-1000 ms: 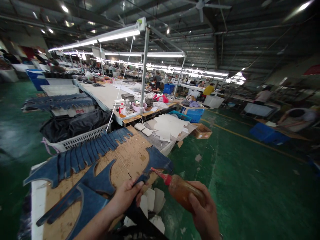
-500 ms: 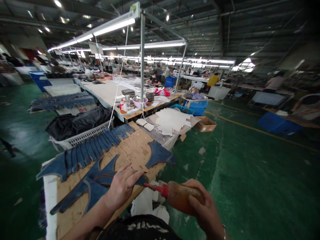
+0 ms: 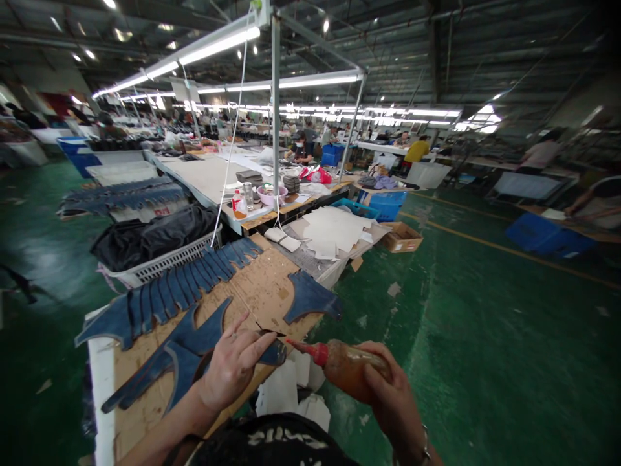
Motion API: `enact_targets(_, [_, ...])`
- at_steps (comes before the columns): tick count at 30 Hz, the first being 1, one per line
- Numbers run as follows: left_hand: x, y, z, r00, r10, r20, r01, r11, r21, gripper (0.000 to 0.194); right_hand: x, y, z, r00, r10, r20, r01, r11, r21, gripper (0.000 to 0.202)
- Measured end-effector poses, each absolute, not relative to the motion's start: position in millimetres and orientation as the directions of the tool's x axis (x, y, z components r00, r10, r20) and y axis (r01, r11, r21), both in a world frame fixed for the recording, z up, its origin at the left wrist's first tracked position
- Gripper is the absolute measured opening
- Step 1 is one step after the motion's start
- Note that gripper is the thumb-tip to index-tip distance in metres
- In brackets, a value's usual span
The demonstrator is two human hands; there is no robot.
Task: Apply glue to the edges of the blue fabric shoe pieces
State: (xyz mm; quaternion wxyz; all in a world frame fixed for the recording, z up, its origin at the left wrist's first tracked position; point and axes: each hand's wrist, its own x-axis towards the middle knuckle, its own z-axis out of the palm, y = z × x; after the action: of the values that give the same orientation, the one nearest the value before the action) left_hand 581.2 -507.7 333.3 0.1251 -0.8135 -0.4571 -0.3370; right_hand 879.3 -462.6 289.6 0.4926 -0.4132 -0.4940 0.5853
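Observation:
My right hand [image 3: 391, 388] is wrapped round a glue-like bottle [image 3: 347, 372] of amber liquid, its red nozzle [image 3: 303, 348] pointing left. The nozzle tip is close to a blue piece [image 3: 272, 353] at the board's near edge. My left hand [image 3: 233, 362] is closed on that piece, thumb and fingers at its edge. Left of it, more blue pieces [image 3: 198, 336] overlap on the brown board [image 3: 252, 285]. A row of blue strips [image 3: 169, 291] lines the far left side, and a single blue piece [image 3: 310, 298] rests at the right edge.
Beyond the board, pale sheets [image 3: 334, 230] lie on a grey surface. A basket [image 3: 150, 268] of black material stands at the left. A metal post [image 3: 275, 116] rises from the far table. A cardboard box [image 3: 402, 238] sits on the green floor.
The bottle's nozzle has risen slightly and moved a little right of the piece's edge. My left hand has shifted slightly, and the piece under it has turned.

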Motion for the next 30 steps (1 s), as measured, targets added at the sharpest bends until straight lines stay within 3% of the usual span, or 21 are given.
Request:
enact_targets(11, [573, -507, 325, 0.325, 0.735, 0.595, 0.819, -0.533, 0.213, 0.046, 864, -478, 294, -0.352, 0.934, -0.052, -0.282, -0.159, -0.946, 0.041])
enact_targets(18, [570, -501, 318, 0.329, 0.712, 0.620, 0.835, -0.526, 0.161, 0.049, 856, -471, 278, -0.250, 0.954, -0.168, -0.338, -0.248, -0.908, 0.034])
enact_targets(21, [565, -489, 319, 0.192, 0.767, 0.612, 0.826, -0.463, 0.322, 0.042, 853, -467, 273, -0.106, 0.966, -0.235, -0.389, -0.257, -0.885, 0.032])
enact_targets(24, [562, -471, 330, -0.106, 0.855, 0.508, 0.729, -0.281, 0.624, 0.029, 850, -467, 271, -0.098, 0.963, -0.250, -0.516, -0.264, -0.815, 0.029])
enact_targets(27, [567, -451, 352, -0.358, 0.871, 0.337, 0.462, -0.148, 0.874, 0.020, 846, -473, 268, -0.174, 0.953, -0.248, -0.599, -0.302, -0.741, 0.033])
enact_targets(30, [577, -433, 373, -0.399, 0.898, 0.184, 0.067, -0.171, 0.983, 0.027, 838, -481, 262, -0.295, 0.930, -0.218, -0.637, -0.361, -0.681, 0.041])
